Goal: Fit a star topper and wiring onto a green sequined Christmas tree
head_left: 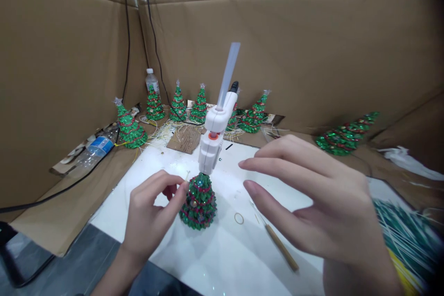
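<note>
A small green beaded Christmas tree [198,203] with red garland stands upright on the white tabletop. My left hand [152,212] is beside its upper left, thumb and forefinger pinched on a small pale stick-like piece [188,175]. Just above the treetop is a white glue gun [210,148], a translucent glue stick [229,74] rising from its back end. I cannot tell whether gun and tree touch, or what holds the gun up. My right hand [312,199] hovers over the table to the right, fingers apart and holding nothing. Below it lies a wooden-handled tool [281,247] with a thin metal shaft.
Several finished-looking beaded trees [200,105] line the back, one more [347,134] leaning at right. A plastic bottle [100,146] lies at left; another bottle [150,78] stands behind. A thin ring [239,218] is on the table. Green and white strands [405,236] lie right. Cardboard walls [294,46] enclose the table.
</note>
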